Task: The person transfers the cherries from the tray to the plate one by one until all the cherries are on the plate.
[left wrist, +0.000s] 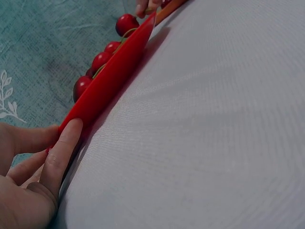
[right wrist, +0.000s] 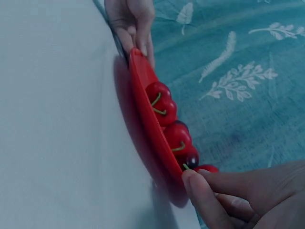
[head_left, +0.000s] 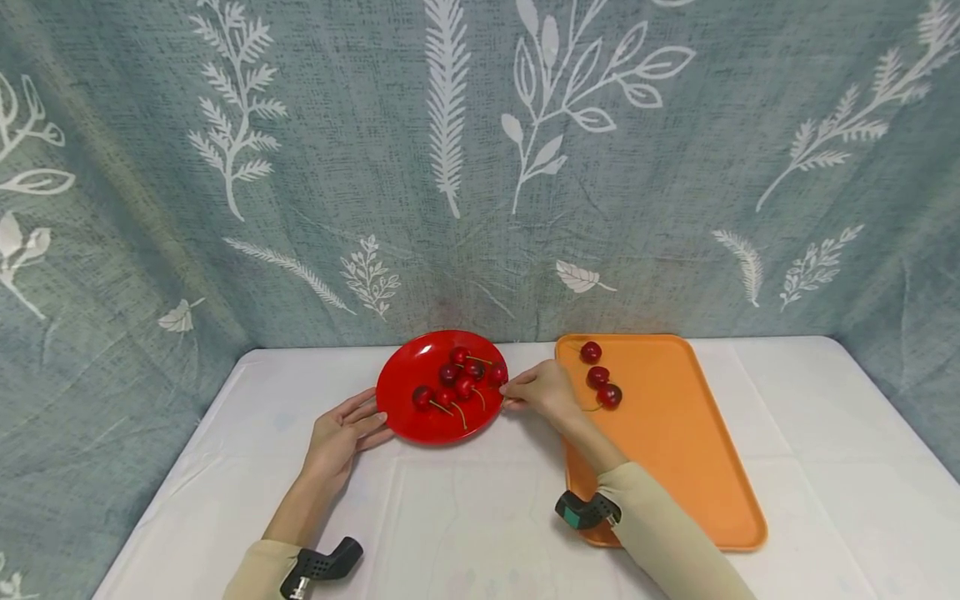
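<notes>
A red plate (head_left: 408,367) sits between a person's two hands over a white tablecloth (head_left: 465,517), just to the right of the left hand (head_left: 337,440) and just to the left of the right hand (head_left: 546,390). On it we count a loose cluster of cherries (head_left: 465,386), several with green stems, lying nearer the right hand than the left. The left hand grasps the plate by the rim on its own side, the thumb resting over the edge. The right hand, at the opposite rim, has its thumb and forefinger pinched together on the stem (right wrist: 185,167) of a cherry at the edge (head_left: 498,372); we see that fruit just beside the fingertips, farther from the wearer.

To the right of the right hand, we find an orange tray (head_left: 667,442), partly beneath that forearm, with three more cherries (head_left: 597,377) grouped near its far left corner. Behind both wrists, black devices (head_left: 322,567) are worn at the cuffs of pale sleeves (head_left: 667,533). Beyond the hands hangs a blue-green curtain (head_left: 420,275) printed with white leaves and sprigs.
</notes>
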`<state>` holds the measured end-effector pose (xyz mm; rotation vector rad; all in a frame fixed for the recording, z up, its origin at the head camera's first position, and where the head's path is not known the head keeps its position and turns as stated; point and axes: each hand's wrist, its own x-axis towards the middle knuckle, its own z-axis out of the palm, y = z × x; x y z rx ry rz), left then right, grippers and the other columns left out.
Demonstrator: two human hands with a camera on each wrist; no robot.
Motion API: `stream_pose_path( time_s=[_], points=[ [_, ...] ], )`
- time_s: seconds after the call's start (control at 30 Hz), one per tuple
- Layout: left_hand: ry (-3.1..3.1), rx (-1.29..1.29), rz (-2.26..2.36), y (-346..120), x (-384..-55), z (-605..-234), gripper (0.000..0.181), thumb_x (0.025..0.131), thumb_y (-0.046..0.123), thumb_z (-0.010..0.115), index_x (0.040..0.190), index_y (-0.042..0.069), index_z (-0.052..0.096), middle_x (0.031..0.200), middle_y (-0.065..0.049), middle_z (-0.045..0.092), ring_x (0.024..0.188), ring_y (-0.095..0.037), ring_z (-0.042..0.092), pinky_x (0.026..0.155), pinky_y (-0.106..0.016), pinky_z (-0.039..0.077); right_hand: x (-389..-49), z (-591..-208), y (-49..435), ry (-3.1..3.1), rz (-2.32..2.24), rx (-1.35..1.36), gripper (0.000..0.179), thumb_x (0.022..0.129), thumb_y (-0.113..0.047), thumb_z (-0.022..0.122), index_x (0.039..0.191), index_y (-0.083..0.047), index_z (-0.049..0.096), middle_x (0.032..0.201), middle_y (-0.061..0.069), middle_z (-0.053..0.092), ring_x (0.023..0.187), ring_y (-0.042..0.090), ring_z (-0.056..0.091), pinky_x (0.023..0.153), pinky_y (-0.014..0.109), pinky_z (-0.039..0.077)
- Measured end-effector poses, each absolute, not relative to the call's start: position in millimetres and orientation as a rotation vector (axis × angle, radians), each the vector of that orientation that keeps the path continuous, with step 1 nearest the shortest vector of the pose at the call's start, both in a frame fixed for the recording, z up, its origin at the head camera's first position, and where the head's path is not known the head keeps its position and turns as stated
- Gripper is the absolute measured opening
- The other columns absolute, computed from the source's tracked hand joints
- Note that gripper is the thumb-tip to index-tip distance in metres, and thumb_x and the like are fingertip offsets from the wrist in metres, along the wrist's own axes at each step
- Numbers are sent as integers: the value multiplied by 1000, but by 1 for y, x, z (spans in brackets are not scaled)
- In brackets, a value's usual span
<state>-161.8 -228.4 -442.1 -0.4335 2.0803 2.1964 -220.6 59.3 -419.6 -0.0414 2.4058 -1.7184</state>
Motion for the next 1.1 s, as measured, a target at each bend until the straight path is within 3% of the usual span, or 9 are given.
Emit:
stream_pose_path(
  time_s=[0.37, 0.73, 1.1],
  points=[
    [2084, -422, 2211, -227, -163, -444, 57, 96, -1, 57, 149, -1, 36, 142, -24, 48, 93, -13, 71, 81, -30, 58, -221, -413, 50, 2242, -1728, 12, 12, 82, 2, 74, 87, 12, 74, 68, 17, 71, 51, 10, 65, 57, 24, 59],
    [2105, -444, 2186, -228, -163, -447, 56, 96, 0, 56, 149, 1, 37, 144, -24, 47, 94, -13, 71, 82, -29, 58, -220, -418, 57, 2242, -1747, -4, 16, 85, -1, 73, 92, 13, 73, 75, 20, 72, 59, 18, 71, 59, 25, 59],
    [2095, -432, 2186, -230, -163, -446, 57, 97, 1, 56, 149, 0, 35, 144, -25, 46, 95, -13, 71, 82, -29, 58, -223, -411, 94, 2350, -1698, -49, 16, 88, -4, 71, 94, 10, 74, 78, 15, 73, 64, 15, 70, 65, 27, 60]
  ],
)
